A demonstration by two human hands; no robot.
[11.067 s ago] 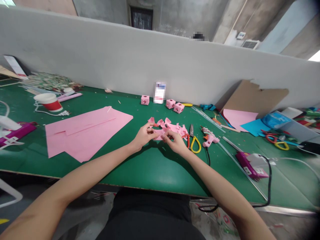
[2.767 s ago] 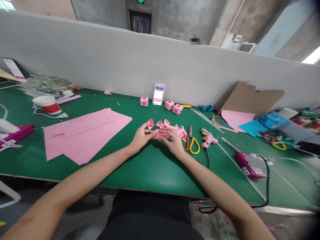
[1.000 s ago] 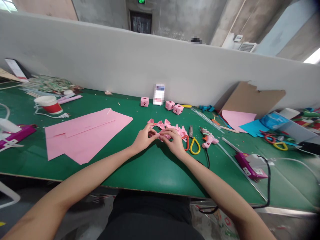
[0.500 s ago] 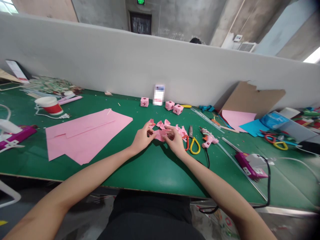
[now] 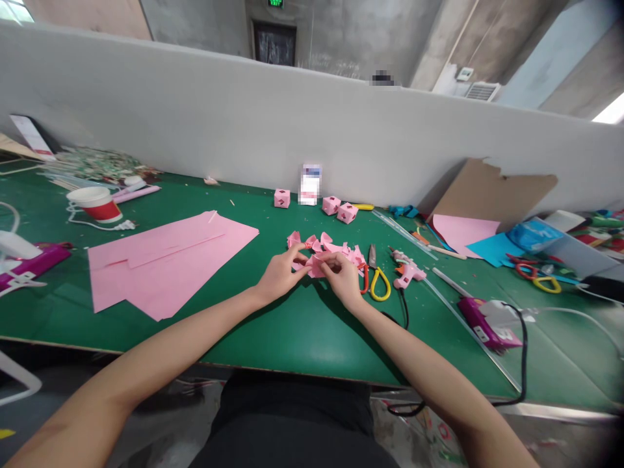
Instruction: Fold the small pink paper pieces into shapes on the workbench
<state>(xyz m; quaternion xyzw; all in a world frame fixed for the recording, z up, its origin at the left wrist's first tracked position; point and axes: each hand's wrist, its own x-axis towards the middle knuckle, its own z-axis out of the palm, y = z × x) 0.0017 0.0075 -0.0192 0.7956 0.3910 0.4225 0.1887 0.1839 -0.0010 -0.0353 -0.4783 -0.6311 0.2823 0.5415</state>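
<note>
My left hand and my right hand meet over the green table, both pinched on a small folded pink paper piece held between them. Just behind lies a heap of several folded pink paper pieces. Three finished pink paper cubes stand farther back by the grey partition. A large pink paper sheet lies flat to the left of my left hand.
Yellow-handled scissors and a pink glue gun lie right of my right hand. A purple glue gun with a black cord sits further right. A red and white cup stands far left. Cardboard, blue paper and more scissors crowd the right.
Both hands stay at the same spot on the table. The fingers have shifted on the small pink piece, turning and pressing it.
</note>
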